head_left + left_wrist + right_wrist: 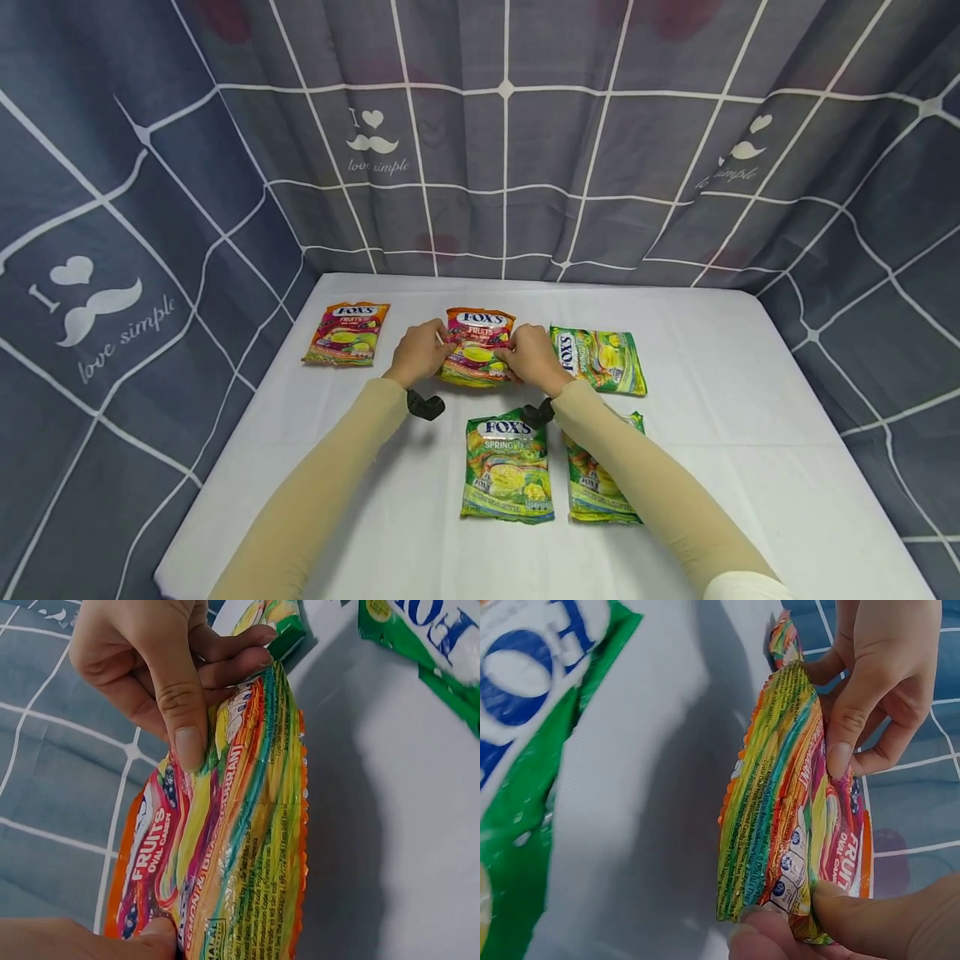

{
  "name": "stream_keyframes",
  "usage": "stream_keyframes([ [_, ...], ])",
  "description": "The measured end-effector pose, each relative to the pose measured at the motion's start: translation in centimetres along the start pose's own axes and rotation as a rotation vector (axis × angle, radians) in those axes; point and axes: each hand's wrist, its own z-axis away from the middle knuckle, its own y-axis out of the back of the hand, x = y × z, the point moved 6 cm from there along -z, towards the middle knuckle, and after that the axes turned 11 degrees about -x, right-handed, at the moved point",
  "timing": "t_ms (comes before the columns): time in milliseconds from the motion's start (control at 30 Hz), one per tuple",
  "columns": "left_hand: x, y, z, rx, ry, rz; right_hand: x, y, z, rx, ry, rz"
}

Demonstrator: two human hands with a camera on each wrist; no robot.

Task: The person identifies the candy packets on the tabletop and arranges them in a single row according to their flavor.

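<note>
A red and orange bag of FOX'S Fruits candy (478, 332) is held up between both hands near the table's back middle. My left hand (417, 354) pinches its left side, thumb on the printed front. On the opposite side my right hand (534, 358) pinches the bag with thumb and fingers. Both wrist views show the candy bag (217, 832) tilted, its bottom edge lifted off the cloth and casting a shadow. In the right wrist view, fingertips of the right hand (877, 922) curl under the bag's corner.
Another Fruits candy bag (347, 335) lies at the back left. Green Spring Tea candy bags lie at the right (602, 360), front middle (507, 471) and front right (596, 483), the last partly under my right forearm. Dark checked curtains (465, 167) enclose the white table (720, 400).
</note>
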Motion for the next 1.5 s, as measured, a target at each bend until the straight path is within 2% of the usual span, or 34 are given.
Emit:
stream_keyframes([
  [233, -1.3, 1.7, -0.1, 0.011, -0.008, -0.002, -1.5, 0.0, -1.6, -0.005, -0.003, -0.014],
  [500, -2.6, 3.7, 0.1, 0.071, -0.022, -0.006, -2.7, -0.5, -3.9, -0.012, -0.019, -0.065],
  [800, -4.5, 5.1, -0.1, 0.084, 0.012, -0.030, -4.1, -1.5, -5.9, 0.010, 0.021, -0.040],
  [1233, -7.3, 6.0, -1.2, 0.092, 0.142, -0.111, -5.0, -3.5, -8.5, 0.007, -0.022, -0.127],
  [1500, -8.5, 6.4, -1.7, 0.127, 0.151, -0.145, -5.3, -4.3, -9.8, 0.019, -0.026, -0.114],
])
